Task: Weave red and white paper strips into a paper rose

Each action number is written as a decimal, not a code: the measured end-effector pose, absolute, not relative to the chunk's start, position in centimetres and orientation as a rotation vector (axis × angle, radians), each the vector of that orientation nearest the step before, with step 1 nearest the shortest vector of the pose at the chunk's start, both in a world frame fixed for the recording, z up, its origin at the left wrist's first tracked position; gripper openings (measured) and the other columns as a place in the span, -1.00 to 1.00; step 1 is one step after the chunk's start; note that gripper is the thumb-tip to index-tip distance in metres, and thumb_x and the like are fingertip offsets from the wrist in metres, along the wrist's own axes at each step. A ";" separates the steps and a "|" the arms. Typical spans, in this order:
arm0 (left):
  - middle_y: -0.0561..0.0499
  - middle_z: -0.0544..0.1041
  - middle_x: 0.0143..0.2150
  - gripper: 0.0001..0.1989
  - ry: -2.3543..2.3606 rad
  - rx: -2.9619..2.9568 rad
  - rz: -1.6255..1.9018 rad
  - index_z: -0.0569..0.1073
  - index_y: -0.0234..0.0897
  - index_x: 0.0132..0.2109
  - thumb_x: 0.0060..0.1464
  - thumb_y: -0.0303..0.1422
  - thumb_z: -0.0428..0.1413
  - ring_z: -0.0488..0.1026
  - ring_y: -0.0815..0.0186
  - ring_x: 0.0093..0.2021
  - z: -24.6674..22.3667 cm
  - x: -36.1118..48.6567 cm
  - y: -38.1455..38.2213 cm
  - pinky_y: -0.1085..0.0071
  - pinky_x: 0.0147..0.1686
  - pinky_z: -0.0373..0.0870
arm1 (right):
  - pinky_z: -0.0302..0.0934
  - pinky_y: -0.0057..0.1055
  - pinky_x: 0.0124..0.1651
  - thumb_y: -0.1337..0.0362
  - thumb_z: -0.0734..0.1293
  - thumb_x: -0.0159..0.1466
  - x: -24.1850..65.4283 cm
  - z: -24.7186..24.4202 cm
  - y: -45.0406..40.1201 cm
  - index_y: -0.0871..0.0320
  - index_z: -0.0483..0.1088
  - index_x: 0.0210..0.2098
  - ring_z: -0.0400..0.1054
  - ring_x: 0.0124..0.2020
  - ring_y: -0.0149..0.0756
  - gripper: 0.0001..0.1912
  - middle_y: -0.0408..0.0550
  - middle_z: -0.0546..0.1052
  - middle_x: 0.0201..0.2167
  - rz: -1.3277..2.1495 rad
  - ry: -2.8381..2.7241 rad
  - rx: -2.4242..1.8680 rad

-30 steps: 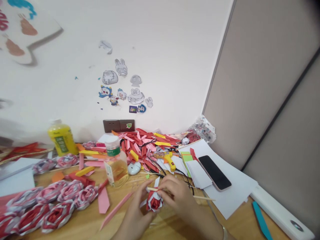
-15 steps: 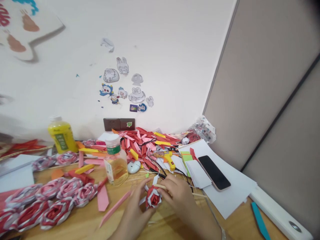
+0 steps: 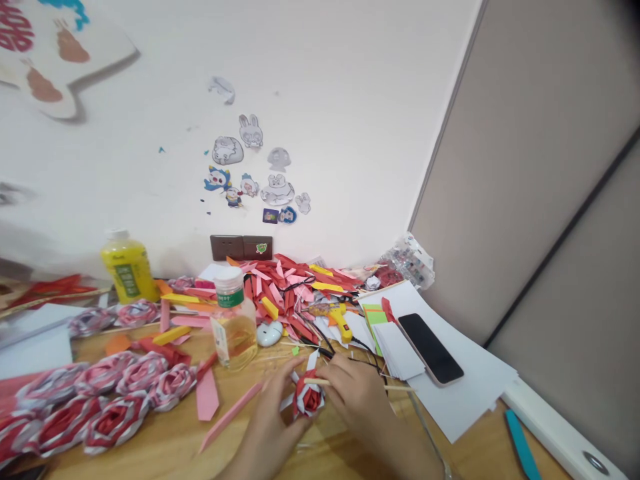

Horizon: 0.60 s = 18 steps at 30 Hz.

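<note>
A small red and white paper rose (image 3: 309, 399) is between my hands near the bottom centre. My left hand (image 3: 274, 415) curls round its left side, thumb below and fingers above. My right hand (image 3: 356, 393) pinches a thin wooden stick (image 3: 400, 387), whose tip lies across the top of the rose. White paper strips stick out from the flower's upper and left sides. Finished striped roses (image 3: 116, 421) lie in rows at the left. A pink paper strip (image 3: 230, 417) rests left of my left hand.
A jar of amber liquid (image 3: 234, 327), a white case (image 3: 269, 333) and a yellow glue gun (image 3: 341, 323) stand or lie beyond my hands. Behind is a heap of folded paper strips (image 3: 280, 287). A phone (image 3: 431, 349) lies at right on white paper; a yellow bottle (image 3: 129, 270) stands at left.
The stick's tip has tilted lower across the top of the rose. Both hands keep their hold. The whole view has shifted slightly.
</note>
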<state>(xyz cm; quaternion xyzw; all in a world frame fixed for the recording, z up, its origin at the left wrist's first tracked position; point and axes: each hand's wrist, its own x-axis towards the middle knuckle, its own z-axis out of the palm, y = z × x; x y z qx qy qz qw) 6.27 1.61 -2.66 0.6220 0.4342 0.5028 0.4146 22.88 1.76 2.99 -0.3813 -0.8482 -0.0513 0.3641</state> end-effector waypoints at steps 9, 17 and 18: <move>-0.12 0.44 0.05 -0.46 1.090 1.703 1.311 0.31 -0.17 0.07 -0.11 -0.52 0.17 0.42 0.10 0.04 -3.3 6.1 1.9 0.21 -0.01 0.40 | 0.03 -0.43 -0.44 0.18 0.12 0.37 22.8 2.5 2.1 0.12 0.40 -0.35 0.31 -0.47 -0.32 -0.71 -0.09 0.43 -0.48 -0.063 -2.092 -1.068; -0.07 0.51 -0.03 -0.52 1.157 1.901 1.259 0.39 -0.13 0.01 -0.11 -0.52 0.17 0.44 0.12 -0.02 -2.5 5.8 1.8 0.19 -0.03 0.40 | 0.04 -0.44 -0.45 0.26 0.06 0.39 22.8 2.8 1.8 0.13 0.41 -0.30 0.30 -0.47 -0.33 -0.68 -0.08 0.43 -0.47 -0.099 -2.163 -0.994; -0.07 0.51 -0.03 -0.53 1.161 1.911 1.255 0.38 -0.14 0.01 -0.10 -0.52 0.17 0.44 0.12 -0.03 -2.6 5.8 1.8 0.19 -0.04 0.40 | 0.03 -0.43 -0.45 0.26 0.05 0.39 22.8 2.8 1.8 0.13 0.41 -0.30 0.30 -0.48 -0.33 -0.66 -0.08 0.42 -0.48 -0.120 -2.164 -0.987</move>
